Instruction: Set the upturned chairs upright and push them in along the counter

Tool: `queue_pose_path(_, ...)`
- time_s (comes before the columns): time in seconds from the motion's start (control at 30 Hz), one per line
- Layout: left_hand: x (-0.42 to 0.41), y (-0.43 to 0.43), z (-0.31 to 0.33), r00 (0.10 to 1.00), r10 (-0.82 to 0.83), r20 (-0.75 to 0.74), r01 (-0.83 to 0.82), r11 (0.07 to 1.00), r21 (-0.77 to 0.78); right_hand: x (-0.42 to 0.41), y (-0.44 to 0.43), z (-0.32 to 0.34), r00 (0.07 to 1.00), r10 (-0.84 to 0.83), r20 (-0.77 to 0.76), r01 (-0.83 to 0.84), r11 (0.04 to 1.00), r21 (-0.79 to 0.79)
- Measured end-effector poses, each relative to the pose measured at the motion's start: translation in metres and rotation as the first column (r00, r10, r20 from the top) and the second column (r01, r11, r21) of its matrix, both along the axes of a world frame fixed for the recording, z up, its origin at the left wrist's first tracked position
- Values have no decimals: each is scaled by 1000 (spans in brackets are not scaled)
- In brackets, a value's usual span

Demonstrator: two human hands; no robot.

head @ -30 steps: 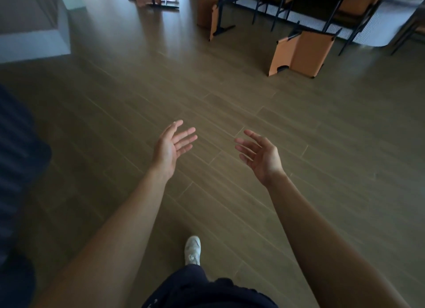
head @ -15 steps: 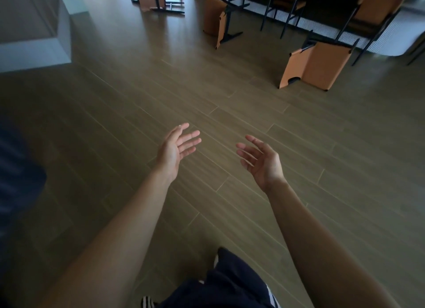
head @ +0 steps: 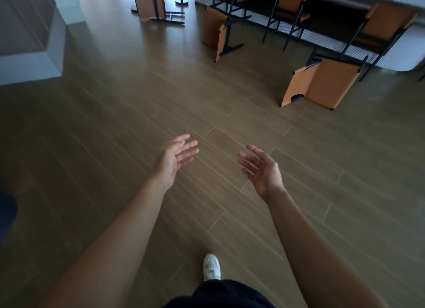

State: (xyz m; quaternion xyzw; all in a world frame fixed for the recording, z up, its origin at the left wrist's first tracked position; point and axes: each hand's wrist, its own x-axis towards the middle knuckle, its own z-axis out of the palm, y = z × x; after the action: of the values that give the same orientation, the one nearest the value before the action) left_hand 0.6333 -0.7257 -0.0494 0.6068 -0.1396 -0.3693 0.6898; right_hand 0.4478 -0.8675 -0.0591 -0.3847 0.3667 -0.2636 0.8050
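So our left hand (head: 171, 160) and right hand (head: 264, 169) hang empty, fingers loose, well short of the tipped tan leather chair with black metal legs (head: 322, 84).

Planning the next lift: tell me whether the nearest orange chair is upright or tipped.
Tipped. The chair rests on its orange panels on the floor, black legs raised behind.

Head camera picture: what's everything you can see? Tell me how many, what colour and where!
counter: one, pale grey, top right
floor: one, brown planks, underfoot
upturned chairs: three, orange with black legs, on the floor, nearest at right
upright chairs: at least three, orange and black, along the counter
step: one, grey, upper left
shoe: one, white, bottom centre
left hand: one, open and empty, above the floor
right hand: one, open and empty, above the floor
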Motion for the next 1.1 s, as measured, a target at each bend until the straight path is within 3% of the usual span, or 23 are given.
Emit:
queue_pose_path(0.6,136,-224,-4,999,-38,-16,37,999,-30,139,-214,-9,999,-41,16,41,999,4)
queue_pose_path(1.1,286,-437,10,978,-207,-6,206,978,-24,270,-393,-3,971,-238,28,237,971,39)
